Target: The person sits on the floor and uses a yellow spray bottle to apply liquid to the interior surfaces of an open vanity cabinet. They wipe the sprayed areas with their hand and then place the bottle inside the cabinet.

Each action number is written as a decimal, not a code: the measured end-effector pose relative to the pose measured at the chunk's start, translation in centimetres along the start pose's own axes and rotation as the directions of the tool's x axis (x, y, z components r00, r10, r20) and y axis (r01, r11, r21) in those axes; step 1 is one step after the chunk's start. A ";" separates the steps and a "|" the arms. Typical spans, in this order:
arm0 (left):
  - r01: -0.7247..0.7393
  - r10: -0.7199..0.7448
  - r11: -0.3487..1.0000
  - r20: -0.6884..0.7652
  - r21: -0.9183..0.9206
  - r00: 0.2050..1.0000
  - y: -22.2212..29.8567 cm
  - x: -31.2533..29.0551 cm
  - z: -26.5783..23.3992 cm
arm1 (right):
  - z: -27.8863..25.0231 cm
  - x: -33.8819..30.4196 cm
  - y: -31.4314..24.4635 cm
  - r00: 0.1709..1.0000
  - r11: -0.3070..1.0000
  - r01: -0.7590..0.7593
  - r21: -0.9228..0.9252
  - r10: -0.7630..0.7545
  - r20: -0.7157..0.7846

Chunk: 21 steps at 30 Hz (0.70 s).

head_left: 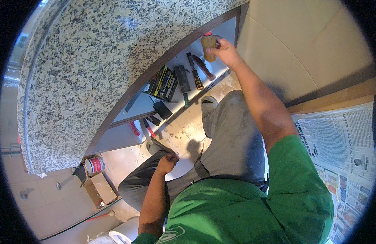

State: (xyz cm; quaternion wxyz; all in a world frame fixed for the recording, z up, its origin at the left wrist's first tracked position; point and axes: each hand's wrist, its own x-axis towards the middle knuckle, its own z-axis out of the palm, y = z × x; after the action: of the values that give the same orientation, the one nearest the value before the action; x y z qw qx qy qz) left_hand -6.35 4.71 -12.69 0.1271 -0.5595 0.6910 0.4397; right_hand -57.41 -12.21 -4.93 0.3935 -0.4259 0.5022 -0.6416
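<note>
Holding a red-capped bottle [209, 49] of yellowish liquid in the right hand [223, 53], thumb and fingers clamped around its sides, toward the right end of the shelf [219, 70] under the speckled counter [115, 61]. Cannot tell about contact between bottle and shelf. Having the left hand [167, 163] low beside the left leg [143, 179], fingers curled inward; cannot tell about any hold in them. Near the bottle, showing a tool with a reddish-brown handle [207, 70], then a tool with a black and yellow handle [197, 80], a long dark block [182, 78] and a black and yellow box [163, 83]. Farther out, showing a red and white can [95, 165] near a cardboard box [102, 189] at left, and newspaper [338, 138] at right
</note>
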 end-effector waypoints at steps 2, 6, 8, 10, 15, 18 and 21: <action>0.011 -0.011 1.000 -0.004 -0.028 1.000 0.1 0.0 0.0 | -0.3 0.3 -0.2 0.999 1.000 -0.002 0.009 0.003 -0.046; 0.015 -0.016 0.998 -0.010 -0.059 1.000 -0.1 0.0 0.1 | 0.4 -0.2 -1.4 0.993 0.988 -0.019 -0.155 0.037 0.109; 0.017 -0.017 0.998 0.001 -0.055 1.000 -0.3 0.1 0.2 | 1.4 -0.5 -1.5 0.985 0.983 0.038 -0.178 -0.007 0.172; 0.011 -0.010 0.999 0.012 -0.034 1.000 -0.7 0.3 0.3 | 2.0 -0.8 -1.7 0.984 0.963 0.074 -0.261 -0.027 0.179; -0.039 0.038 0.998 0.010 0.042 0.999 -0.5 0.3 0.1 | 1.2 -0.8 -0.7 0.996 0.996 -0.033 -0.084 0.039 0.075; -0.010 0.010 1.000 0.008 0.010 1.000 -0.4 0.1 0.0 | 1.3 -0.7 -0.2 0.996 0.999 -0.005 -0.051 0.009 0.089; 0.010 -0.010 1.000 0.011 -0.005 1.000 0.2 -0.1 -0.1 | 3.2 -1.5 -0.5 0.992 0.990 0.041 -0.133 -0.025 0.120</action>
State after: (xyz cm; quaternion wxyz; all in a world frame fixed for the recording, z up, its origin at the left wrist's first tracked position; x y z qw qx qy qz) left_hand -6.50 4.70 -12.51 0.1316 -0.5608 0.6866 0.4435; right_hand -53.93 -11.76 -4.28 0.3821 -0.4972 0.5132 -0.5860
